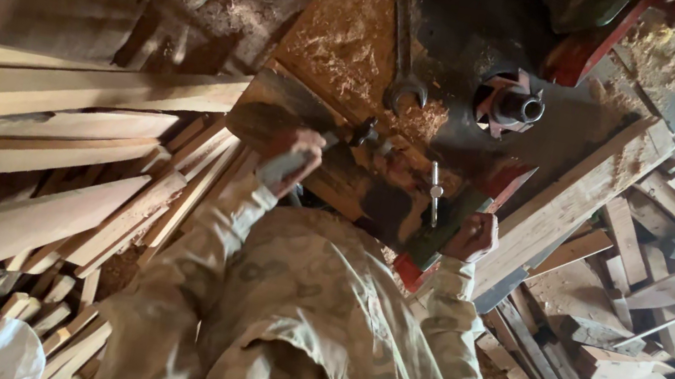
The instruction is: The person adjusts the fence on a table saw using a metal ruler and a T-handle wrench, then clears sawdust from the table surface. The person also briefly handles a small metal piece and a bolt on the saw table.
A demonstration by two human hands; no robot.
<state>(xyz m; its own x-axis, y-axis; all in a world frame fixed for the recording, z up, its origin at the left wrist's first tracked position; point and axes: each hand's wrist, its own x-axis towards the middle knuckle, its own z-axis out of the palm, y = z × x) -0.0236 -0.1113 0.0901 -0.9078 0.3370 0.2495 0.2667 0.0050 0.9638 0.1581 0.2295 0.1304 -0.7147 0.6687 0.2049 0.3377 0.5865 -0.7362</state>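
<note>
My left hand [292, 158] is closed around a grey tool handle [284, 167] at the near left edge of a dark metal machine table [473, 47]; the tool's head reaches toward a dark bolt [366, 134]. My right hand [472, 236] grips the table's near right edge, beside a red and green metal part [428, 252]. A small T-handled screw [434, 193] stands between the two hands. Farther back, a spindle with a red-edged cutter head [514, 108] rises from the table. My camouflage sleeves fill the bottom of the view.
A large open-ended spanner [405, 44] lies on the sawdust-covered brown plate [337, 32]. Long planks [46, 110] are stacked at the left. A heap of short wood offcuts [665, 275] fills the right. A plank [576, 199] leans against the table's right side.
</note>
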